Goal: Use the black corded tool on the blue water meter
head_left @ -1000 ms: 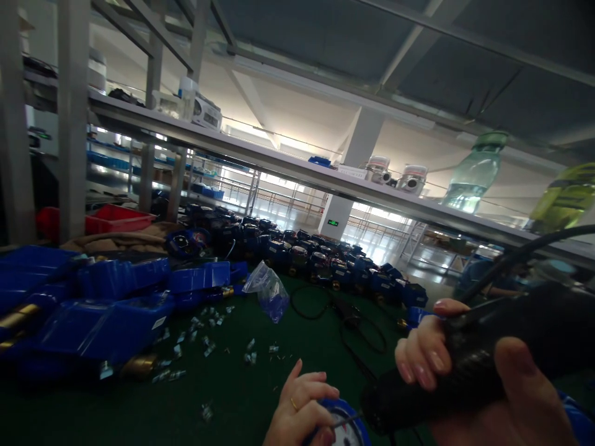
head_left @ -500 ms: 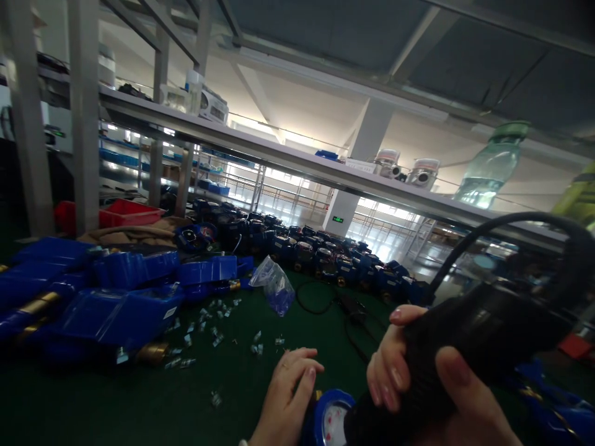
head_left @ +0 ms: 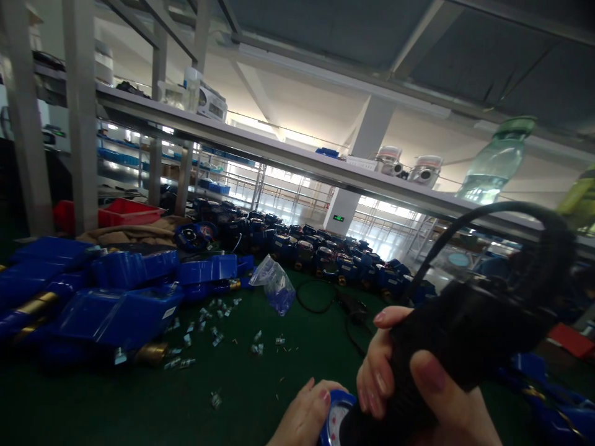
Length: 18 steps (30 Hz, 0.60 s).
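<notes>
My right hand (head_left: 418, 378) is wrapped round a thick black cylindrical tool (head_left: 446, 347) with a heavy cable looping from its upper end. The tool slants down to the left, and its lower end covers part of the dial of a blue water meter (head_left: 338, 412) at the bottom edge of the view. My left hand (head_left: 307, 415) grips the meter's left rim with fingers bent over it. The meter's lower part is out of view. Small clear and metallic pieces (head_left: 217, 337) lie scattered on the green work surface (head_left: 242, 402) to the left.
Blue meters with brass ends (head_left: 116, 316) are heaped on the left. A clear plastic bag (head_left: 277, 288) and a black cable (head_left: 353, 308) lie mid-table. Rows of meters (head_left: 325, 254) stand behind. Overhead runs a shelf (head_left: 279, 152) holding a green-capped bottle (head_left: 495, 161). A red tray (head_left: 127, 214) is farther left.
My left hand has moved right and down and closed against the water meter's rim. My right hand and the black tool have shifted slightly left.
</notes>
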Each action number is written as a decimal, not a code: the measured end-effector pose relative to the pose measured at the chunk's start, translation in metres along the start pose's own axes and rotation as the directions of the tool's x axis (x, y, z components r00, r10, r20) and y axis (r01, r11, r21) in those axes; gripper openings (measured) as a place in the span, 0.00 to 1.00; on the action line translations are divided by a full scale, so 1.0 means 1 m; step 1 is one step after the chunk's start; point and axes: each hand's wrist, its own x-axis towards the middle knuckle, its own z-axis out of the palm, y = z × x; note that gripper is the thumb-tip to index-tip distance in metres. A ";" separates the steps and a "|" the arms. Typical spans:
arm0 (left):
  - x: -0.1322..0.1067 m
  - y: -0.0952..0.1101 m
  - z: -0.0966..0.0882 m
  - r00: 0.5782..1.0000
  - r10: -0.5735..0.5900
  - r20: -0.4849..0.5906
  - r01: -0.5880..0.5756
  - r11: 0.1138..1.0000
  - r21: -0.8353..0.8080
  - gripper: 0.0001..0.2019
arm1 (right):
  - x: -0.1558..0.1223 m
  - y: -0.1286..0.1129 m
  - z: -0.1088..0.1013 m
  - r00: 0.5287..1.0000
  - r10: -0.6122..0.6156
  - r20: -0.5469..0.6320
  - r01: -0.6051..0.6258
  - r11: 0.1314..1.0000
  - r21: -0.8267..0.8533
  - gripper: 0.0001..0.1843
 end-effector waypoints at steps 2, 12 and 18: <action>0.001 -0.006 0.003 1.000 0.020 -0.018 -0.020 1.000 -0.016 0.29 | -0.001 0.010 0.002 1.000 0.021 0.019 -0.020 1.000 -0.016 0.26; -0.001 -0.009 0.009 0.991 0.062 -0.116 -0.063 0.998 -0.005 0.30 | 0.001 0.037 -0.005 0.993 0.091 0.071 -0.093 0.995 0.025 0.26; -0.001 0.001 0.009 0.990 0.064 -0.128 -0.061 0.998 0.031 0.31 | 0.001 0.039 -0.013 0.984 0.094 0.148 -0.107 0.991 0.084 0.25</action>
